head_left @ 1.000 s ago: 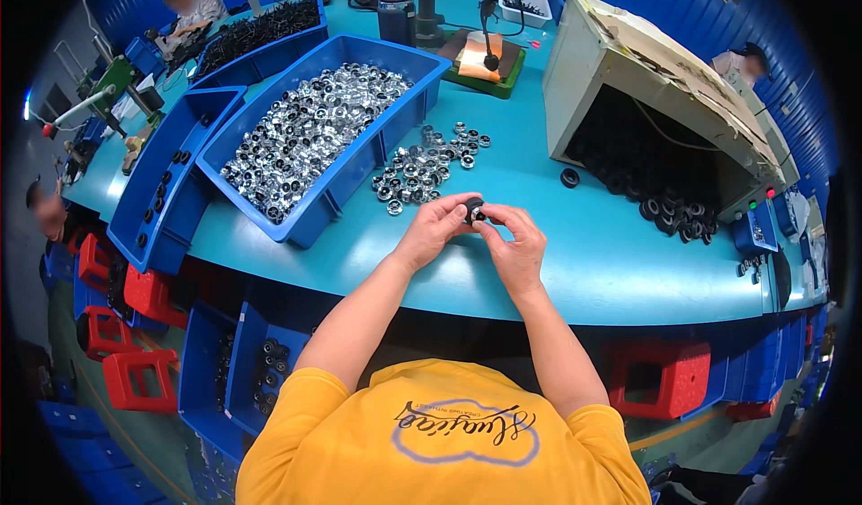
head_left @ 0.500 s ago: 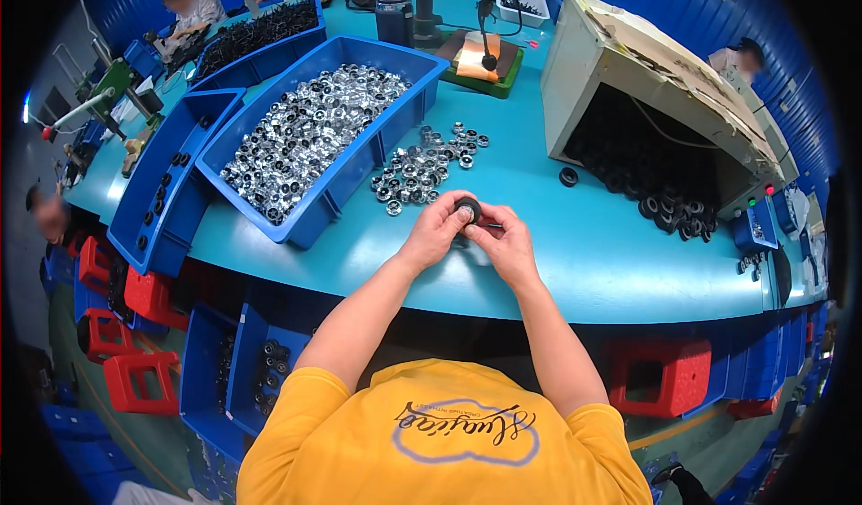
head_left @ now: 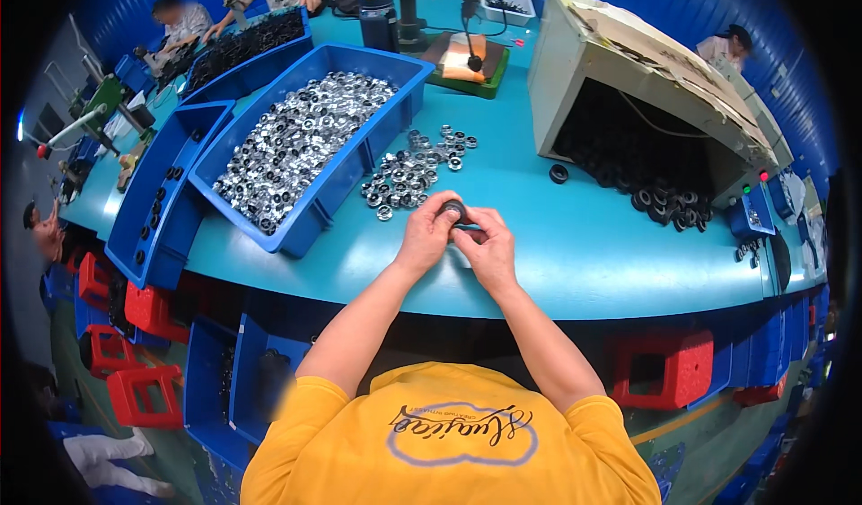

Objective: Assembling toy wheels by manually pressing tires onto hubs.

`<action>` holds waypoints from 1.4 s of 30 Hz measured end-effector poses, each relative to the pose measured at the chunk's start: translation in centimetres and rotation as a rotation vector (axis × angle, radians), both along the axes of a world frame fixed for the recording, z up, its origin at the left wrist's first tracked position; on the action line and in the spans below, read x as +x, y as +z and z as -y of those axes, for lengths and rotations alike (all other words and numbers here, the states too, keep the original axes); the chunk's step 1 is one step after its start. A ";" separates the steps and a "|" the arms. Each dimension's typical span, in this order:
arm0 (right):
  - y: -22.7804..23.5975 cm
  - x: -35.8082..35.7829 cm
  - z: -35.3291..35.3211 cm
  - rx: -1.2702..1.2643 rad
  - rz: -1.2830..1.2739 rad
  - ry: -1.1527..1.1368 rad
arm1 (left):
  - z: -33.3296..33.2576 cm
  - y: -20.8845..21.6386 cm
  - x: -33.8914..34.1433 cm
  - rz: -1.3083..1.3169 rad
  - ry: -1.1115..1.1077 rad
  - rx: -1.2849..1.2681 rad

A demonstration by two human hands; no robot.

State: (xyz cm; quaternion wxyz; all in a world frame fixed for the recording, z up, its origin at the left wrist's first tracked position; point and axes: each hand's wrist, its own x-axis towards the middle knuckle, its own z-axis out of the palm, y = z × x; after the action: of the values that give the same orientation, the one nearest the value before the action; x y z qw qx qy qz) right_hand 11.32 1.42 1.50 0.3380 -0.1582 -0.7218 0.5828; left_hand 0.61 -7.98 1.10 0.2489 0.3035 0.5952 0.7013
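A small black rubber ring, like a toy-wheel tyre, is pinched between both my hands above the front part of the table. My left hand grips it from the left, thumb over its face. The fingers of my right hand close on its right and lower side. Fingers cover part of the ring, and I cannot make out what sits inside it. Just beyond my hands lies a loose pile of small shiny wheel hubs with dark centres.
A large blue bin full of hubs stands left, beside a narrower blue bin. To the right, an open-fronted box spills black tyres; one tyre lies apart. A press and dark jar stand behind. Co-workers sit farther off.
The head view has shifted slightly. My hands keep hold of the ring, which is tilted differently; its shiny centre shows less. My right fingers have shifted around its lower side.
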 end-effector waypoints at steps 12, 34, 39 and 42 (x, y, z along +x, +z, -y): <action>-1.0 -0.3 -1.8 -0.048 -0.017 -0.047 | -0.2 -2.4 -2.3 0.098 -0.188 0.092; -3.3 -2.9 -5.1 -0.586 -0.062 0.029 | -3.9 -1.8 -1.1 -0.026 -0.234 0.014; -2.3 -2.5 -6.6 -0.321 0.087 -0.221 | -6.7 -2.7 0.0 -0.073 -0.151 0.027; -2.2 -2.2 -6.5 -0.288 0.099 -0.293 | -7.2 -3.3 0.1 -0.158 -0.063 0.016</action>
State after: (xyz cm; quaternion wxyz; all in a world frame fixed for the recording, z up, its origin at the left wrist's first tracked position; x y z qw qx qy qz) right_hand 9.15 7.92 -0.67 0.3575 -0.3366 -0.6160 0.6160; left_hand 0.73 -0.78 -2.16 0.2207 0.3784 0.5973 0.6718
